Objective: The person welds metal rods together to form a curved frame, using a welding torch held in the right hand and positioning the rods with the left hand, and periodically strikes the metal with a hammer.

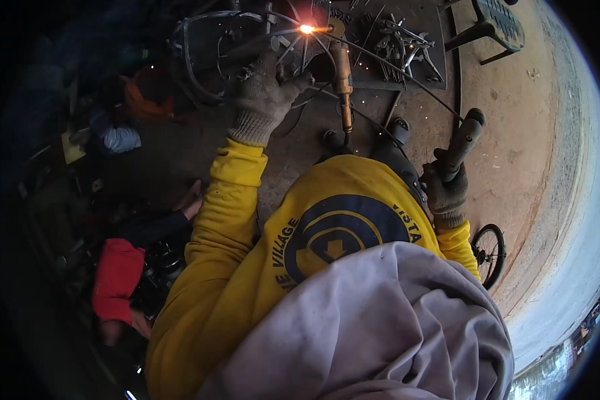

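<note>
My right hand (447,193), in a grey work glove, is closed around a dark welding electrode holder (467,137). A long thin welding rod (407,75) runs from the holder up to the left. Near the rod's far end, a bright orange glow (307,29) with scattered sparks burns on a curved metal-bar frame (195,70). My left hand (265,97), gloved too, lies beside the frame, thumb apart from the fingers; its fingertips are dark and hard to make out. Between my hands, an orange-bodied angle grinder (342,73) lies with its cord toward me.
Loose tools and metal pieces (407,50) lie on the dark worktable (380,85) at the back. A plastic chair (493,27) stands at the far right, a wheel (489,257) by my right elbow. At left, a person in a red top (118,277) is low down near dark clutter.
</note>
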A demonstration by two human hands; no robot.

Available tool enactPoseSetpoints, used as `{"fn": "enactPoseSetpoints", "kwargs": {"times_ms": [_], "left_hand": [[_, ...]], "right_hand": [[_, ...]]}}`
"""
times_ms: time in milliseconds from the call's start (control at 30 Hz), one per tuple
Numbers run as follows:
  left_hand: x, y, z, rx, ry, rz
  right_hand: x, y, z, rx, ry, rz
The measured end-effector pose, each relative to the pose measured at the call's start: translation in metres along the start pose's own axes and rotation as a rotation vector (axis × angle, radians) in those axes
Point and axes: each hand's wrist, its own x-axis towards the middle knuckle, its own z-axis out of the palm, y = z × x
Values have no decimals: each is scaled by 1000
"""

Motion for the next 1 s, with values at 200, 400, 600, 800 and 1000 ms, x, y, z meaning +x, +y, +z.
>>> {"fn": "enactPoseSetpoints", "kwargs": {"times_ms": [200,400,600,800,1000], "left_hand": [[0,5,-2,96,52,73],[2,11,-8,140,-25,-45],[0,0,-2,-133,-13,109],[-1,6,-4,-131,10,-29],[-2,-9,-2,108,50,105]], "right_hand": [[2,9,-3,-31,-49,-70],[1,5,1,-1,-58,-11],[4,9,4,-54,21,-73],[3,10,6,54,17,-56],[1,-4,8,55,-5,-72]]}}
